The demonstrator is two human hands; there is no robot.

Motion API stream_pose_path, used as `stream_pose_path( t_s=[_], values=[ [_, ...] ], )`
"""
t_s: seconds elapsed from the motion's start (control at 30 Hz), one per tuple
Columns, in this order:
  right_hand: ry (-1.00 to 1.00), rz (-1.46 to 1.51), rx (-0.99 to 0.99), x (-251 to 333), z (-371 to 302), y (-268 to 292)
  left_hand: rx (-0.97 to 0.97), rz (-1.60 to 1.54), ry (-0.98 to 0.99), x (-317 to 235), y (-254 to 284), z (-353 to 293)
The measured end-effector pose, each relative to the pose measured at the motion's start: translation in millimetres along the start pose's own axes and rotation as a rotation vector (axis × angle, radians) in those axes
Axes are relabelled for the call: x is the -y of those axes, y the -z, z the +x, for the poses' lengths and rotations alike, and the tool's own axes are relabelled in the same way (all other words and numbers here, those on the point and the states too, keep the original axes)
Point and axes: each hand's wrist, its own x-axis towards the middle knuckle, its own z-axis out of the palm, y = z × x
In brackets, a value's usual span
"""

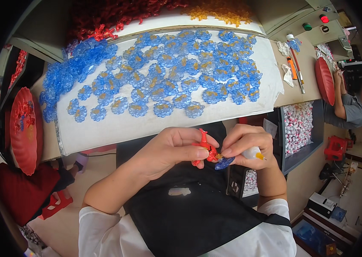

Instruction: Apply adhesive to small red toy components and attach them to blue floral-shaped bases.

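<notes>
My left hand [161, 153] is closed on a small red plastic figure [209, 150], with the thumb laid across it. Close beside it, my right hand [253, 139] pinches a dark blue plastic piece [223, 163] with a yellowish part against the red figure. A white squeeze bottle [250, 153] with a yellow-orange tip is tucked in the same right hand, its tip pointing to the right. Whether the blue piece and the figure are joined cannot be seen. Both hands are above my black apron [181, 222], in front of the table edge.
Rows of clear blue flower-shaped pieces [163, 109] with yellow centres cover a white sheet [104, 135]. Red parts [104, 32] and yellow parts [219, 13] are heaped behind. Red trays [26, 145] stand at both sides. A screwdriver-like tool [291, 67] lies right; another person [348, 107] sits beyond.
</notes>
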Motion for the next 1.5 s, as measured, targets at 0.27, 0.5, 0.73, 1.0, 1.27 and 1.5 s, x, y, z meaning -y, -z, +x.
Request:
stream_pose_path(
  t_s=[0.27, 0.5, 0.73, 1.0, 1.27, 1.5],
  values=[
    [0.007, -0.020, 0.005, -3, -2, 1, -0.002, 0.022, 0.016, -1, 0, 1],
    [-0.054, -0.039, 0.050, 3, -2, 3, -0.003, 0.080, 0.034, -2, 0, 2],
    [-0.009, -0.080, 0.168, 1, -3, 10, 0.068, 0.146, 0.125, 0, 6, 8],
    [-0.058, -0.095, 0.202, 4, -2, 12, 0.041, 0.139, 0.146, 6, 4, 11],
    [-0.069, -0.268, 0.081, 5, -5, 10, -0.031, 0.082, 0.104, 1, -1, 11],
    [-0.005, -0.478, 0.025, 9, -4, 1, -0.106, 0.218, 0.050, -4, -3, 8]
  ],
)
